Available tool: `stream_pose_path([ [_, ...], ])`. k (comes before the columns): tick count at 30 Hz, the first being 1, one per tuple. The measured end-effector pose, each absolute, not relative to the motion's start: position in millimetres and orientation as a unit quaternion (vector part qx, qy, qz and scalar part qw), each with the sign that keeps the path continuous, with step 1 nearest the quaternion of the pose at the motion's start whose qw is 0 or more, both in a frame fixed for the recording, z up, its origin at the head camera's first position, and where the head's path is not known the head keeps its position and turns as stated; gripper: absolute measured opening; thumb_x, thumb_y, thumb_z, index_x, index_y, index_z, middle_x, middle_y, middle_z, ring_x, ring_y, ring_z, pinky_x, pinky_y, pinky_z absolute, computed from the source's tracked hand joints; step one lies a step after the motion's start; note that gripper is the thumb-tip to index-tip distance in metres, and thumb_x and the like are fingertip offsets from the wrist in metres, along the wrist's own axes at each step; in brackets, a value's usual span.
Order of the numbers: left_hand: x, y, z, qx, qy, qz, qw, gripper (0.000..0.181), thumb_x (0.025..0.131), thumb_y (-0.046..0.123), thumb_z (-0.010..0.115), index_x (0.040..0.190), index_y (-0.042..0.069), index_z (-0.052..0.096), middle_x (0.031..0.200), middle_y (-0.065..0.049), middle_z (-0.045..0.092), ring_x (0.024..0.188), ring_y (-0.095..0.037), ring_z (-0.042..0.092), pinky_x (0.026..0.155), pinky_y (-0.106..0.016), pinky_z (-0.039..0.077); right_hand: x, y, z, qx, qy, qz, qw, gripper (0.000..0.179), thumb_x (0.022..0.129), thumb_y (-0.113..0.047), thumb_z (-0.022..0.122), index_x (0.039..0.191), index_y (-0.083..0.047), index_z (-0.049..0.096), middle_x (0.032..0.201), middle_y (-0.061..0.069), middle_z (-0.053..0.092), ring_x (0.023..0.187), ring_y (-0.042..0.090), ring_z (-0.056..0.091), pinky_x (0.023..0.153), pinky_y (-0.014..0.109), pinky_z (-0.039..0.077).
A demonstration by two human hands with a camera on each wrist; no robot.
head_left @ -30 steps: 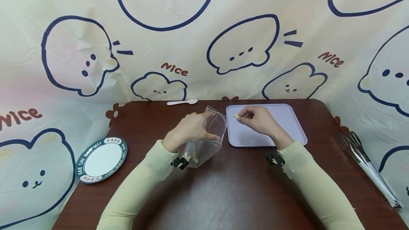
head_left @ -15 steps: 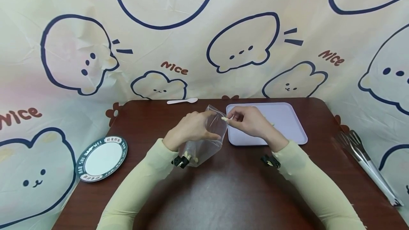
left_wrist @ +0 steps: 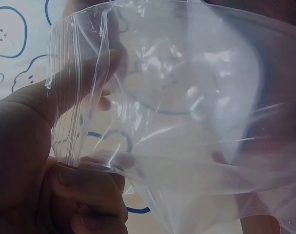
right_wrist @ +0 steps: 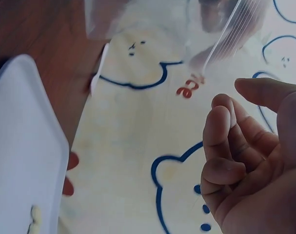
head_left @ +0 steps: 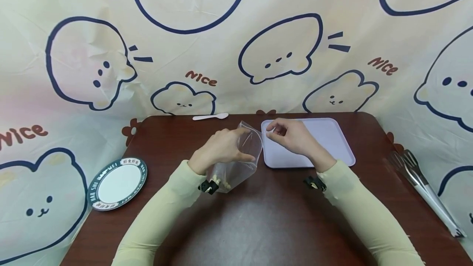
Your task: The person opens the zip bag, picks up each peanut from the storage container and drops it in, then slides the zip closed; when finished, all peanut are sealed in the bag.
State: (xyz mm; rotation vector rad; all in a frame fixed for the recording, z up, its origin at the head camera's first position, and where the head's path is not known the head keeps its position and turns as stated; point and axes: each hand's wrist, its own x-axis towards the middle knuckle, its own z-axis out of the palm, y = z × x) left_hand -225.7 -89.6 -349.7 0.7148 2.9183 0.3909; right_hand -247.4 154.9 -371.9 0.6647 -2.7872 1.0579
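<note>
Our left hand point(head_left: 221, 149) grips the clear bag point(head_left: 242, 173) near its mouth, left of the tray point(head_left: 332, 147); pale pieces point(head_left: 226, 185) lie in its near end. Our right hand point(head_left: 293, 135), fingers and thumb parted, holds nothing. We seem to be midway through bagging; next calls for pinching up the 1 loose piece point(right_wrist: 35, 220) visible on the tray.

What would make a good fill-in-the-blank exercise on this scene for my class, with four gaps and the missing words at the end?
1. The left hand grips a clear bag, while the right hand holds ____.
2. Small pale pieces lie inside the bag, away from its opening, at its ____.
3. The plate is round, but the tray is ____.
4. The reddish-brown word printed on the backdrop reads "____".

Missing words: nothing; bottom; rectangular; Nice.
</note>
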Motion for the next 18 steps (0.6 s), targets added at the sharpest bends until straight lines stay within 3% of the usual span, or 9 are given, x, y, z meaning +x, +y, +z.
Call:
stream_pose_path([
  [9,-225,-89,-349,0.229,0.961,0.140,0.068,0.089,0.073,0.061,0.081,0.146,0.020,0.051,0.108,-0.002,0.073,0.082,-0.017,0.062,0.077,-0.036,0.054,-276,187,-392,0.162,-0.933,0.315,0.071,0.017,0.093,-0.031,0.067,0.099,-0.016,0.073,0.089,0.002,0.072,0.079,0.020,0.064,0.069,0.033,0.049],
  [18,-225,-90,-350,0.235,0.960,0.137,0.065,0.088,0.074,0.061,0.080,0.146,0.020,0.050,0.115,-0.003,0.072,0.087,-0.018,0.063,0.081,-0.039,0.055,-299,222,-423,0.099,-0.960,0.259,0.048,0.023,0.093,-0.029,0.065,0.105,-0.011,0.072,0.098,0.008,0.073,0.089,0.027,0.066,0.077,0.041,0.047],
])
